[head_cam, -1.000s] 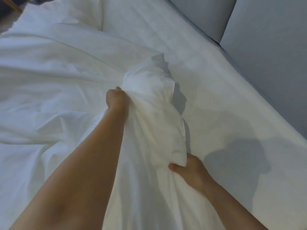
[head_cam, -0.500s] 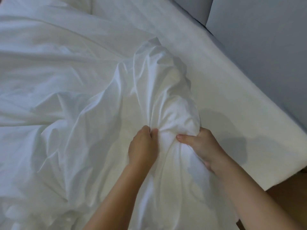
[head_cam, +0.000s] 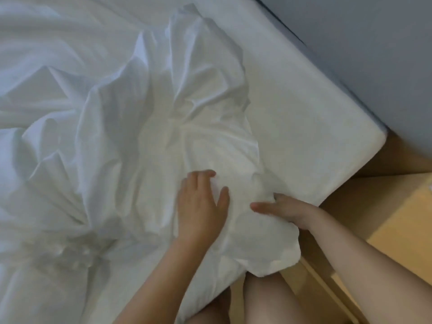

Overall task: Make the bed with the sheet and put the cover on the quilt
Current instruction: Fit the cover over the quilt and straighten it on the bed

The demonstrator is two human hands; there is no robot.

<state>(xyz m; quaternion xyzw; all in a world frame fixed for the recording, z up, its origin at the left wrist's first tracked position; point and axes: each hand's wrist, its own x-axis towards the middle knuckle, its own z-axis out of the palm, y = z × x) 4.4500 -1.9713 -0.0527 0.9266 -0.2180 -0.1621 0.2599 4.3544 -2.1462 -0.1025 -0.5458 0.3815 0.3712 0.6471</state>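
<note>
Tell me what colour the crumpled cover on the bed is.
The cover is plain white, no visible pattern; the head view shows it.

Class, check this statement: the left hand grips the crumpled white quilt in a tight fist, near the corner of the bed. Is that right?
Not quite. In the head view the left hand lies flat on the crumpled white quilt with its fingers straight, not in a tight fist. It is near the corner of the bed, as stated.
</note>
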